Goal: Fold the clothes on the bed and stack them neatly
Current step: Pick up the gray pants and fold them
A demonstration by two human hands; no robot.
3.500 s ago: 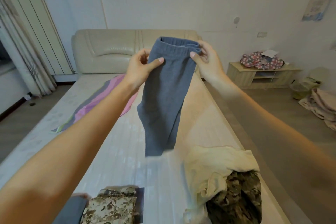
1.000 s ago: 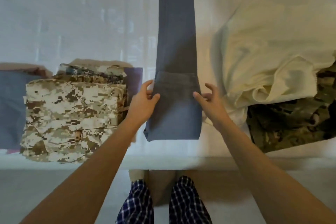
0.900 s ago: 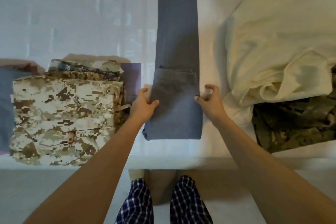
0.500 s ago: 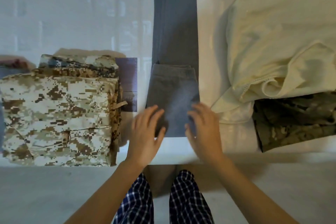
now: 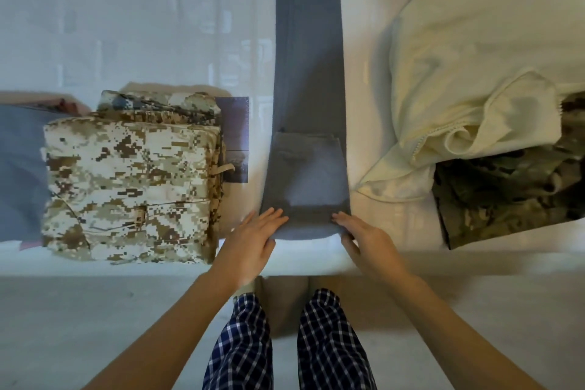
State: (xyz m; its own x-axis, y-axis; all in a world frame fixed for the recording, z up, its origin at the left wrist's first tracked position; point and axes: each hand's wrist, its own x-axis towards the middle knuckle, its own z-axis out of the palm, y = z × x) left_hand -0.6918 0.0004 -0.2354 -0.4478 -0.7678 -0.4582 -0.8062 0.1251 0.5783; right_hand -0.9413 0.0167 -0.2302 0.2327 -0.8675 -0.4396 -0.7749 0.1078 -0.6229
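Looking down at the bed (image 5: 126, 25), I see the grey trousers (image 5: 308, 57) lying as one long narrow strip that runs away from me, with the near end doubled up into a short flap (image 5: 308, 174). My left hand (image 5: 253, 241) lies flat, fingers straight, on the near left corner of that fold. My right hand (image 5: 364, 237) rests its straight fingers on the near right corner, thumb beside the edge. Neither hand grasps anything, though I cannot tell whether the right thumb is tucked under.

I judge the cloth to be soft, thick knit: light, limp, not slippery, and in no way fragile. It should hold a crease loosely and sag if lifted by one corner. The best hold seems to be both corners of the doubled end, pinched through all layers, so the fold travels evenly up the strip.

To the left, just beside the trousers, sits a folded camouflage stack (image 5: 129, 193) with a dark flat piece (image 5: 235, 136) showing under its right edge and a blue-grey garment (image 5: 19, 168) beyond it. To the right lies a crumpled cream garment (image 5: 459, 73), near the flap's right edge, over a dark camouflage garment (image 5: 506, 199). The strip's own lane looks free, but the cream hem could snag a wide right-hand sweep.
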